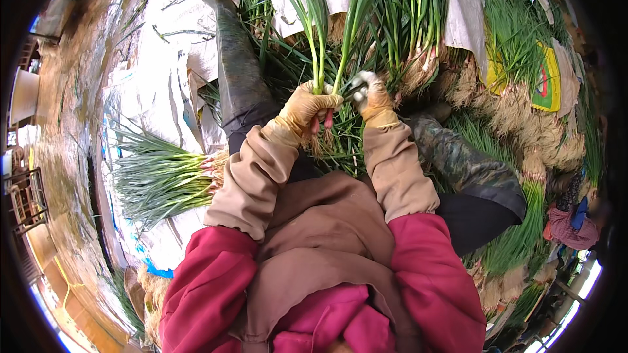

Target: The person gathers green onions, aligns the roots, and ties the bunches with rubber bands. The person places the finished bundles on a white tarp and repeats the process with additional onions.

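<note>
My left hand (309,108), in a yellowish glove, is closed around several green onions (319,54). Their leaves point away from me, and their reddish bulbs (316,125) and roots hang below the fist. Close by on the right is my right hand (371,93), gloved with whitish fingertips and curled fingers. A thin dark strip shows between the two hands; whether the right fingers grip it is unclear. Loose green leaves (348,142) lie beneath both hands, between my legs.
A bunch of green onions (167,176) lies on white sacking (162,83) at left. More bunches (414,19) stand ahead, and rooted piles (515,113) fill the right side. My boots (240,59) flank the work. A wet floor (68,122) runs along the far left.
</note>
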